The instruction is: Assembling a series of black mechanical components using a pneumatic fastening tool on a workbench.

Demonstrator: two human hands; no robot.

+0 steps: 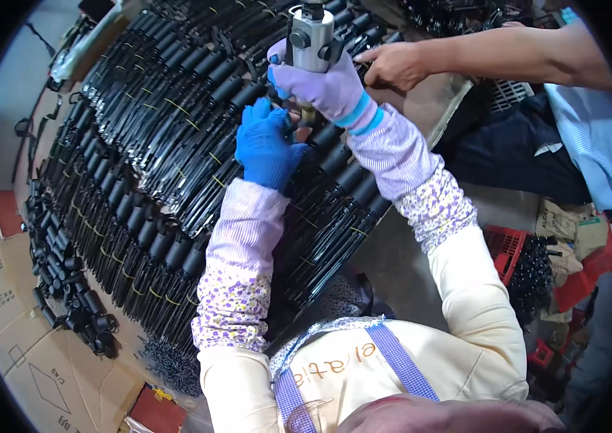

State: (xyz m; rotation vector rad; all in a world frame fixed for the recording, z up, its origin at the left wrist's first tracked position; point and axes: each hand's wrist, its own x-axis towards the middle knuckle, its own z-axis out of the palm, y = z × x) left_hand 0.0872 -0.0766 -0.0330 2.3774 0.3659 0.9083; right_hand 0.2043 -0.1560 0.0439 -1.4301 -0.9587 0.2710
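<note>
Silver cylindrical power driver with black fittings (311, 36): upright, bit end pointing down, near top centre of the view over the stacked parts. Right hand (324, 83), pale purple glove, is wrapped tight around the barrel, fingers closed on it. Vertical hold looks meant to keep the bit square to the part below.

Bit tip sits just under that fist, mostly hidden, so contact with the part can't be confirmed.

Left hand (266, 144), blue glove, is pressed down on a black rod-and-sleeve part (320, 141) right beside the bit, fingers curled over it. Probably steadying it against the tool's torque.

Around that: bundled long black rods with tube handles (154, 144), tied with thin yellow bands and laid in overlapping rows, fanned across the surface so the ends stay reachable. Loose short black tubes (60, 267) heaped on the left, next to flattened brown cardboard (39, 361).

Another person's bare hand (392, 63) reaches in from the right, fingers resting on the rows just beside the driver, clear of the bit.

Red plastic crate (504, 249) on the right holds more dark parts.
</note>
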